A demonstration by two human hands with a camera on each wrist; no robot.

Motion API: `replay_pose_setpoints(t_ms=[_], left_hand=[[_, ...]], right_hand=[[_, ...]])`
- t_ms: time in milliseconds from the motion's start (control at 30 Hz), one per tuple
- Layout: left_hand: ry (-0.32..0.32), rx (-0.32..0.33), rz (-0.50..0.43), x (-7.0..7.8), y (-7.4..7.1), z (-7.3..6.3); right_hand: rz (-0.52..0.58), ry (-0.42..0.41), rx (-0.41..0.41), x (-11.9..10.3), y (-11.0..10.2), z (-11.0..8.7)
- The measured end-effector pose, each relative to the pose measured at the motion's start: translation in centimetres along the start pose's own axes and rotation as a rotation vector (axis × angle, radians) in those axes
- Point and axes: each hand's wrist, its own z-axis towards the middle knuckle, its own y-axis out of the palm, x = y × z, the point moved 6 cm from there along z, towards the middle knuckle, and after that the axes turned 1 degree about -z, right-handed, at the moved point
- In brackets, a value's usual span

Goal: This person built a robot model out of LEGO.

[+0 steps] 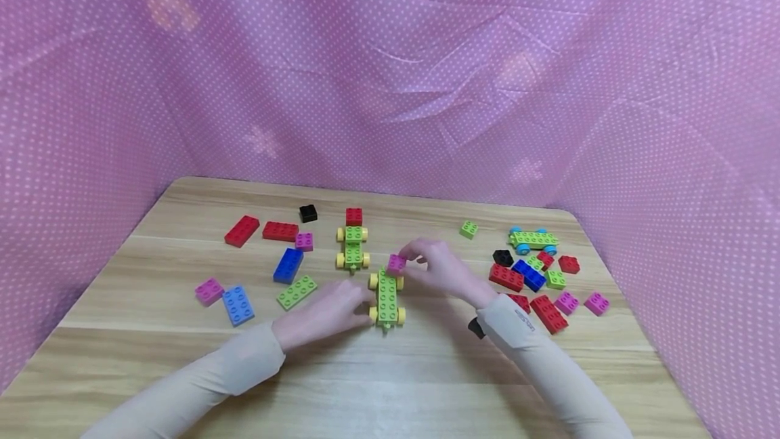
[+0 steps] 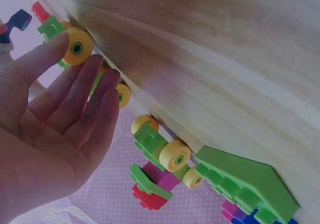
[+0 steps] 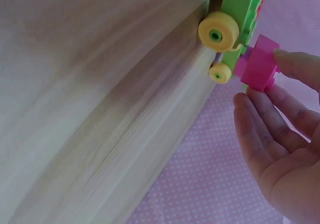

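A green toy car base [image 1: 387, 298] with yellow wheels stands in the middle of the table. My left hand [image 1: 335, 307] is at its near left side, thumb and fingertips holding it around a yellow wheel [image 2: 79, 46]. Between the thumb and fingers of my right hand [image 1: 440, 269] is a pink brick [image 3: 262, 63], over the far end of the base. More pink shows between that brick and the base in the right wrist view. A second green car base [image 1: 353, 255] with yellow wheels stands just behind, a red brick [image 1: 354, 215] at its far end.
To the left lie a light blue brick [image 1: 238, 305], a green brick [image 1: 297, 293], a dark blue brick [image 1: 288, 265] and several red, pink and black ones. At right, a green car base with blue wheels [image 1: 533, 240] stands behind a cluster of bricks. Pink dotted cloth [image 1: 390, 87] surrounds the table.
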Motion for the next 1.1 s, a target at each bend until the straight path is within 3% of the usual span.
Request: replay_pose_setpoints(t_ms=[267,633,1100], left_hand=[[0.004,0.009,-0.001,0.0,-0.1,0.0],[0.012,0.016,0.016,0.2,-0.2,-0.1],[-0.004,0.006,0.007,0.1,-0.1,0.0]], right_hand=[[0.025,-0.06,-0.015,-0.7,0.5,-0.5],[0.106,-0.036,-0.056,-0.7,1.4,-1.1],[0.066,-0.07,-0.065,-1.0,1.9,-1.2]])
